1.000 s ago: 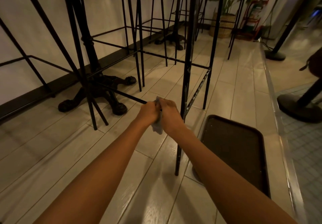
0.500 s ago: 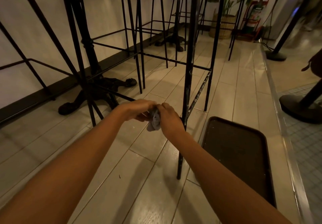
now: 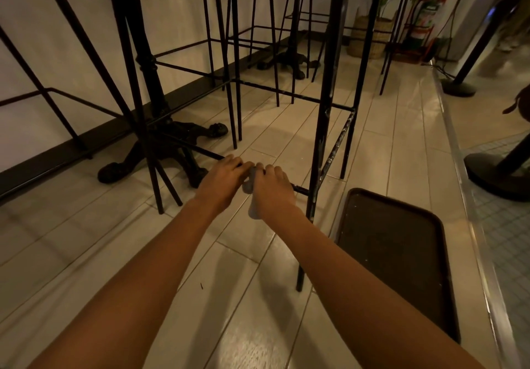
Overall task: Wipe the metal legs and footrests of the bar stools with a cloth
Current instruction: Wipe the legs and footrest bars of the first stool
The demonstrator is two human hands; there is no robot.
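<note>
A black metal bar stool stands before me; its near leg (image 3: 319,145) is scuffed with pale marks. Its low footrest bar (image 3: 299,189) runs left from that leg. Both hands meet on this bar. My left hand (image 3: 222,180) curls over the bar and touches a small grey cloth (image 3: 252,196). My right hand (image 3: 274,189) grips the cloth, which is bunched between the two hands and hangs a little below them. The side footrest (image 3: 337,145) slants away to the far right leg. More black stools (image 3: 235,53) stand behind.
A cast-iron table base (image 3: 172,150) with clawed feet sits left of the hands. A dark brown tray (image 3: 398,256) lies on the pale tiled floor at right. Round black stand bases (image 3: 499,173) and a metal floor strip lie further right. A basket planter (image 3: 370,36) stands at the back.
The hands have shifted slightly along the footrest bar, with the cloth still bunched between them. My view has tilted a little; the left hand now lies flatter over the bar.
</note>
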